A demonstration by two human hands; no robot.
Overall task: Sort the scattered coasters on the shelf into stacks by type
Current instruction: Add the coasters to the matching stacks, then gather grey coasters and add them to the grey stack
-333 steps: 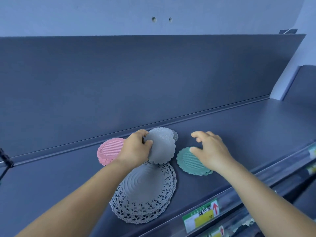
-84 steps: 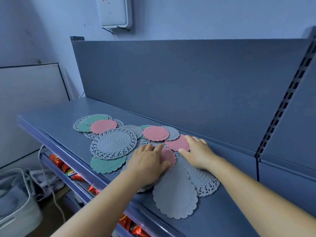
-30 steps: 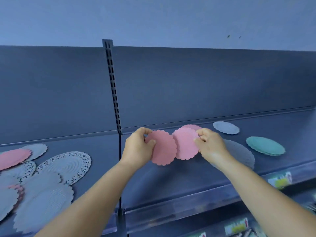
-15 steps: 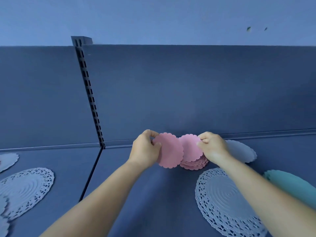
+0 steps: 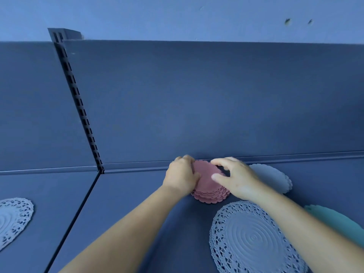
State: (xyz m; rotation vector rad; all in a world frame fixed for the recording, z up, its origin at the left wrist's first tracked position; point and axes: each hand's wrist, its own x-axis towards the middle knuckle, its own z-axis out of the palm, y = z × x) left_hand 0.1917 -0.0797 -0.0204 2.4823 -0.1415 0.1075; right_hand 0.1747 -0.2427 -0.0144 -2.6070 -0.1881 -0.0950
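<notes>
Pink coaster stack (image 5: 209, 189) flat on shelf (image 5: 126, 203); both hands around it

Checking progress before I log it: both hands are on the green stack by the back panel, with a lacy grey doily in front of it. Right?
Not quite. The head view shows both the left hand and right hand on the pink stack, not a green one. The lacy grey doily does lie in front.
</notes>
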